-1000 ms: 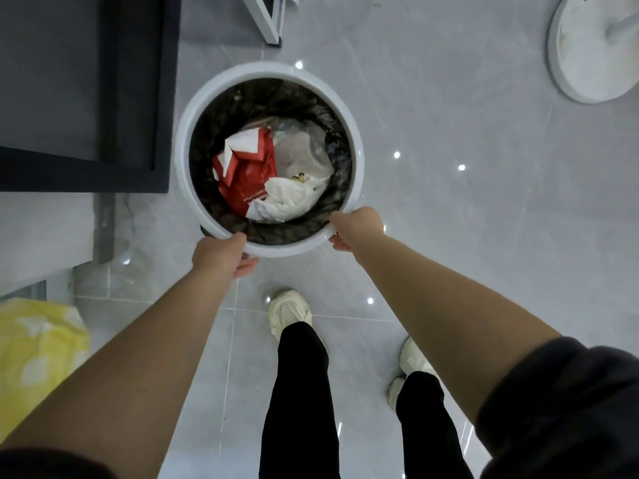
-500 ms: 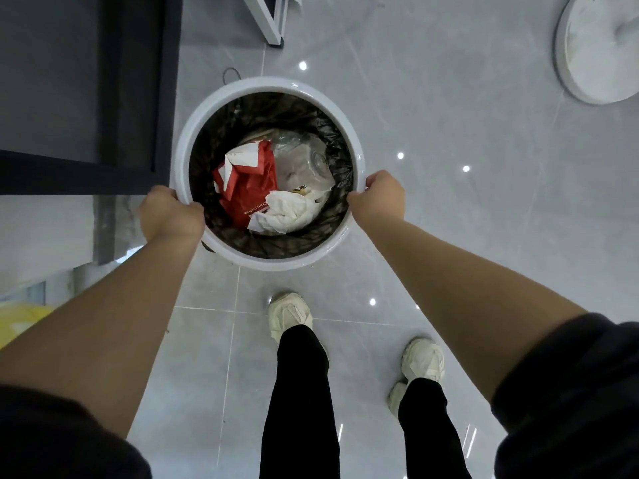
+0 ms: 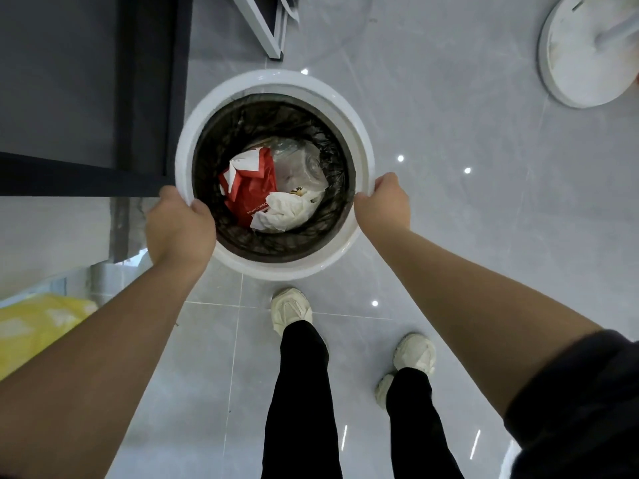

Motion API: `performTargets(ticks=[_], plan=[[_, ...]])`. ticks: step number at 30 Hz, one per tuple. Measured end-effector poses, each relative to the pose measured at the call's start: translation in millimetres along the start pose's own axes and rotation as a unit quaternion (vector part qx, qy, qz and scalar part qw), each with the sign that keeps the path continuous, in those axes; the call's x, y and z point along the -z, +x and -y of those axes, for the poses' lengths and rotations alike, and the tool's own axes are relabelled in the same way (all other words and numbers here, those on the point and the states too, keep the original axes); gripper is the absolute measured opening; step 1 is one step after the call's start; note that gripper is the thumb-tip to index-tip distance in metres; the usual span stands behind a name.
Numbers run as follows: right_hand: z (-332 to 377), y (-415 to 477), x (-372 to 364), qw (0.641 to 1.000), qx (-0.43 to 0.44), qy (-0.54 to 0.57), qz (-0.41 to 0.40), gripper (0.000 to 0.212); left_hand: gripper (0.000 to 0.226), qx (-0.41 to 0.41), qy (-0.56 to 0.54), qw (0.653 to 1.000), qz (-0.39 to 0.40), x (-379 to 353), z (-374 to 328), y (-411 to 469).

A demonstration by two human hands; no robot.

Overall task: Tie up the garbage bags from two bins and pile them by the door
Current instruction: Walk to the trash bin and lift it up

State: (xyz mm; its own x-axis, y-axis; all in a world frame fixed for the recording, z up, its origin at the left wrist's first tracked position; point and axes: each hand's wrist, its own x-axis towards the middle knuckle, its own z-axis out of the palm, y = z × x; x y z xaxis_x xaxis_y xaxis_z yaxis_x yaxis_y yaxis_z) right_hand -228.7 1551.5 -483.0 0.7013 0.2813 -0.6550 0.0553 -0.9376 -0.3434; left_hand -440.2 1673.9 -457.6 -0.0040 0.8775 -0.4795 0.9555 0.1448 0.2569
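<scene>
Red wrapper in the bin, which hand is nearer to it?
Left. The left hand grips the bin at the rim beside the red wrapper; the right hand grips the opposite rim.

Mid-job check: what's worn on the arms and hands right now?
No gloves on the left hand or right hand, and no watch or ring visible. Both forearms are uncovered. A dark sleeve sits high on the right arm; no left sleeve clearly shows.

White round bin [image 3: 276, 267] standing upright at frame centre; black garbage bag [image 3: 238, 133] lining it, holding red-and-white rubbish.
</scene>
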Motion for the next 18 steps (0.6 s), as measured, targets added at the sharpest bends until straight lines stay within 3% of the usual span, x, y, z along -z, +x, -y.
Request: performTargets(ticks=[5, 9, 15, 18], plan=[[-37.9, -3.6, 44.4, 0.999, -0.027, -0.042, -0.011, 0.019, 0.030, -0.085, 0.013, 0.996, 0.018, -6.2, -20.3, -41.3], [-88.7, 10.6, 83.6, 0.995, -0.066, -0.053, -0.044, 0.027, 0.025, -0.160, -0.050, 0.985, 0.045, -38.4, -56.5, -77.0], [-190.1, 47.7, 124.1, 0.986, -0.131, -0.072, -0.077, 0.029, 0.022, -0.244, -0.091, 0.961, 0.098, -121.1, -98.6, -134.6], [-240.5, 73.8, 123.4, 0.982, -0.144, -0.089, -0.089, 0.030, 0.022, -0.226, -0.058, 0.963, 0.139, -180.7, -96.5, -145.9]])
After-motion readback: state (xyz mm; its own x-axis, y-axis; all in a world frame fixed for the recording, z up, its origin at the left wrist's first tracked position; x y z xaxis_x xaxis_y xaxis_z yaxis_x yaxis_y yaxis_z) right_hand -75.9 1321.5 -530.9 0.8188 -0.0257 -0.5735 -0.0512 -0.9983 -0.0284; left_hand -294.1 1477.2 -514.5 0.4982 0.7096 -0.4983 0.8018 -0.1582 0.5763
